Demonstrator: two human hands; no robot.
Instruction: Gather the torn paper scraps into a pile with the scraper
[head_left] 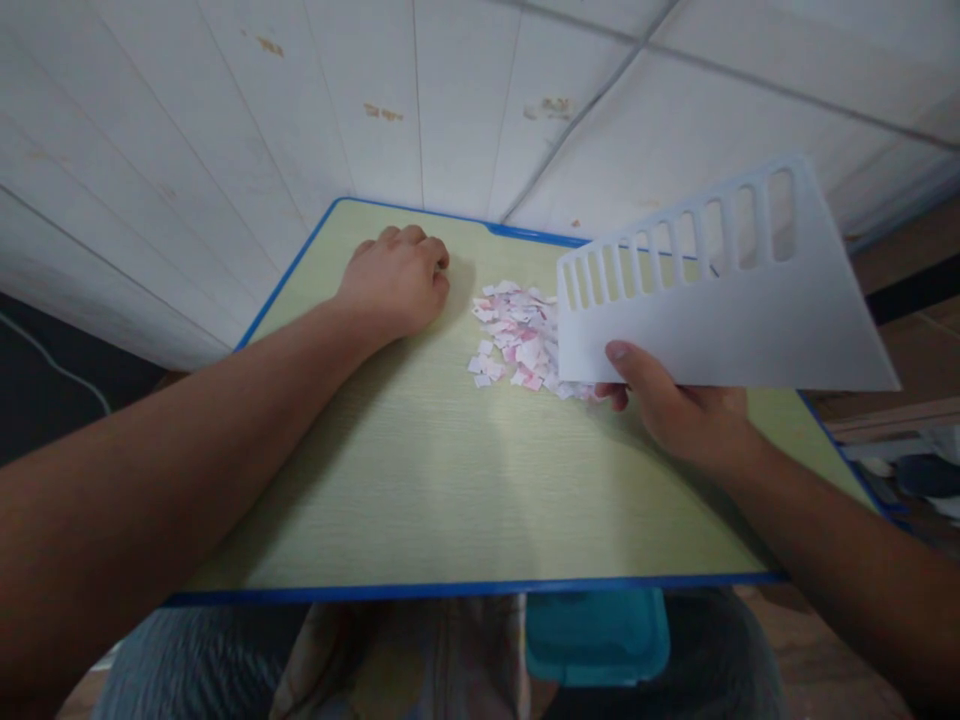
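Note:
My right hand [675, 400] grips a thin white sheet [697, 335] by its lower edge, thumb on the near face. A row of long rounded slots runs along the sheet's upper part, and it is held tilted above the table. Behind its left end lies a loose heap of small white and pink paper scraps [517, 335], partly hidden by the sheet. To the left of the heap my left hand [397, 280] rests on the table, fingers curled in a loose fist. What it holds, if anything, is hidden.
The pale yellow-green table [420, 480] has a blue rim and stands against a white panelled wall [450, 110] with a grey cable [585, 110]. Below the front edge, a teal plastic container [596, 640] is by my legs. Several items [926, 475] lie at the far right.

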